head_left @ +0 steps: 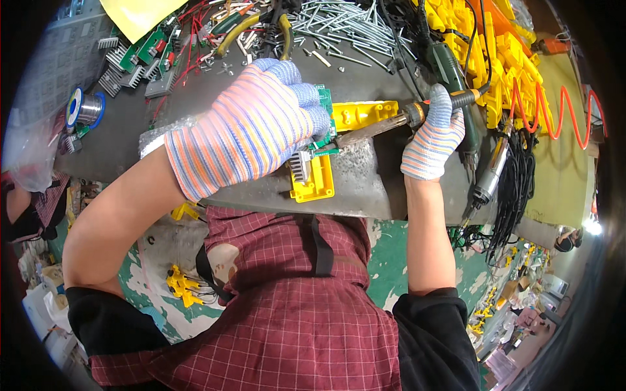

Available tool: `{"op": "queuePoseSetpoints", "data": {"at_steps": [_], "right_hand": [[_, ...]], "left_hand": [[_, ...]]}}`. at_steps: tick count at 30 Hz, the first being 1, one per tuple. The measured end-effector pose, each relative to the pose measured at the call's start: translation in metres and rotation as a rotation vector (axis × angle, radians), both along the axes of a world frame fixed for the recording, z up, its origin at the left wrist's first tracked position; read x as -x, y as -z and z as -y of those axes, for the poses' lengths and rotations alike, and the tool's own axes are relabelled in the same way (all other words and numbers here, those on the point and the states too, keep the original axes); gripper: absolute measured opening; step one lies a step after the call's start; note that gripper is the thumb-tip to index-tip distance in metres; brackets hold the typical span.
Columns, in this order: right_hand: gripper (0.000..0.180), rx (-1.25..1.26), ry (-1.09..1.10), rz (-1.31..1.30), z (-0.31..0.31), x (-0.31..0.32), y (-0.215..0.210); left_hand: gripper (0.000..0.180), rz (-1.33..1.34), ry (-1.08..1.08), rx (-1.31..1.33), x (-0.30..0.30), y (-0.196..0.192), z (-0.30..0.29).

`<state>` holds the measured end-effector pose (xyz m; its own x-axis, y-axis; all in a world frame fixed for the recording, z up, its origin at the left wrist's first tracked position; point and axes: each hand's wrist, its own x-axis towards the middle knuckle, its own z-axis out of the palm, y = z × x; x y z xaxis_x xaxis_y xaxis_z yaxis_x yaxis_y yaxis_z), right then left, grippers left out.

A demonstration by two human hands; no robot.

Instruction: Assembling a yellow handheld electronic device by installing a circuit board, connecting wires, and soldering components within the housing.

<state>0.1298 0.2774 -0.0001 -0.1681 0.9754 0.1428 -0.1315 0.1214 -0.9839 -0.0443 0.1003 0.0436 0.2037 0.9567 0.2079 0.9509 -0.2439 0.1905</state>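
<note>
Soldering iron (pixel 378 127) lies nearly level across the grey tabletop (pixel 372 189), gripped at its handle by the gloved right hand (pixel 432 135), tip meeting a green circuit board (pixel 321 140). Left hand (pixel 251 127), wrist bent, clamps the board onto a yellow plastic housing (pixel 313 179).

I see circuit board (pixel 321 140) on housing (pixel 313 179) at table (pixel 365 189) front edge, soldering iron (pixel 391 122) right, solder spool (pixel 85 108) far left.
</note>
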Motion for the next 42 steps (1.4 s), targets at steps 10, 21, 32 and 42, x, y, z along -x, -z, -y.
{"op": "queuePoseSetpoints", "data": {"at_steps": [10,21,32,42], "right_hand": [[0.02,0.172,-0.071,-0.057,-0.006,-0.008,-0.002],[0.026,0.224,0.094,-0.124,-0.008,-0.009,-0.023],[0.03,-0.016,0.069,-0.076,-0.002,-0.004,-0.019],[0.034,-0.061,0.111,-0.06,-0.005,-0.004,-0.014]], "left_hand": [[0.02,0.017,-0.027,0.046,0.0,-0.003,0.001],[0.018,-0.016,-0.036,-0.073,-0.001,0.004,0.001],[0.019,0.008,-0.013,-0.074,0.0,0.003,0.001],[0.022,0.148,-0.218,-0.389,-0.02,0.016,0.068]]}}
